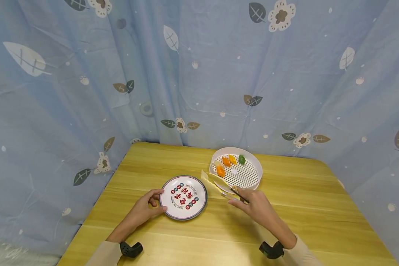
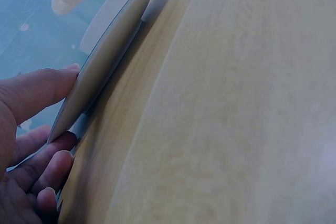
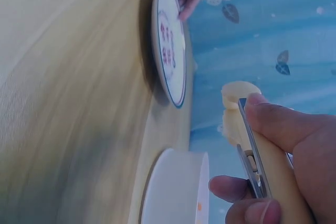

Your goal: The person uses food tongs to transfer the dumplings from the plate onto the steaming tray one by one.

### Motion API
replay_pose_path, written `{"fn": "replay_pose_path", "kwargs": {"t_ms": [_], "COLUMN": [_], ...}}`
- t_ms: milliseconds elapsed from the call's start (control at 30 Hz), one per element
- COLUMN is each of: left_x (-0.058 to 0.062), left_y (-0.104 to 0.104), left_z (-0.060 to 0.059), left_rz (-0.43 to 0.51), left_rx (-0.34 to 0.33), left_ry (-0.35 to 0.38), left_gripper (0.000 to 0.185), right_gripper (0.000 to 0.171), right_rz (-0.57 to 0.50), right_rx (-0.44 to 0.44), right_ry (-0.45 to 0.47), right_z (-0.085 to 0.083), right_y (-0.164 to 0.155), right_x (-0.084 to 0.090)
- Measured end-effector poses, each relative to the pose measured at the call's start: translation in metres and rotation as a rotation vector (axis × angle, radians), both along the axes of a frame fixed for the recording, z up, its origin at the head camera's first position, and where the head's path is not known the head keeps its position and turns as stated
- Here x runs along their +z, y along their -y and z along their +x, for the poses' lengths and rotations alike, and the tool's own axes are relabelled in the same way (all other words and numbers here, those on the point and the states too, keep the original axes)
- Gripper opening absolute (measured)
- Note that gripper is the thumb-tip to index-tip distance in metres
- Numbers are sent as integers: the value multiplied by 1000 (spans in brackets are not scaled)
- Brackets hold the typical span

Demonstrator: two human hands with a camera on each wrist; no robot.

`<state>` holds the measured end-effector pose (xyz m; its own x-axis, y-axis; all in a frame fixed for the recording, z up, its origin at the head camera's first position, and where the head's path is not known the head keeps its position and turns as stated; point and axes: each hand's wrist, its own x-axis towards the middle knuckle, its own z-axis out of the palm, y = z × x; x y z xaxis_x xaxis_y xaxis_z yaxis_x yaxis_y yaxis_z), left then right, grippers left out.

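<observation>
My left hand [image 1: 146, 207] pinches the near-left rim of a white plate [image 1: 199, 195] with a blue edge and red lettering. Its thumb lies on the rim while fingers curl beneath, as the left wrist view shows at the plate's underside [image 2: 105, 61]. My right hand [image 1: 257, 207] grips a pair of tongs [image 3: 268, 156] with metal edges and pale yellow ends. Those ends point left, between the plate and a white round perforated tray [image 1: 260, 171]. Inside the tray lie orange pieces [image 1: 220, 171], a yellow piece [image 1: 232, 159] and a green piece [image 1: 241, 159].
A wooden table [image 1: 319, 210] carries everything, with the tray toward its back edge. Behind and along the sides hangs a blue curtain [image 1: 212, 74] with leaves and flowers. Black straps with cameras [image 1: 131, 250] sit on both wrists.
</observation>
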<state>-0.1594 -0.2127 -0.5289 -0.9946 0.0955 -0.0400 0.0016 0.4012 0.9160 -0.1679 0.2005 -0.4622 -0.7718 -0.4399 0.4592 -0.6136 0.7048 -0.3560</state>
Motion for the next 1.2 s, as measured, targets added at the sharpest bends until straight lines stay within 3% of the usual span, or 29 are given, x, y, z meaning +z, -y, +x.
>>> {"fn": "replay_pose_path", "kwargs": {"t_ms": [433, 733, 933, 1200], "left_x": [-1, -4, -4, -5], "left_y": [0, 1, 1, 1], "left_z": [-1, -2, -3, -3], "left_rz": [-5, -8, -4, 3], "left_rx": [11, 22, 17, 3], "left_ry": [1, 13, 14, 19], "left_gripper": [61, 61, 61, 61], "right_gripper": [60, 55, 59, 60], "right_rz": [27, 14, 52, 85], "right_rx": [-125, -170, -225, -229], "right_ry": [54, 38, 105, 165], "right_z": [-13, -22, -28, -32], "right_y": [-26, -45, -55, -62], "right_x": [-6, -10, -10, -10]}}
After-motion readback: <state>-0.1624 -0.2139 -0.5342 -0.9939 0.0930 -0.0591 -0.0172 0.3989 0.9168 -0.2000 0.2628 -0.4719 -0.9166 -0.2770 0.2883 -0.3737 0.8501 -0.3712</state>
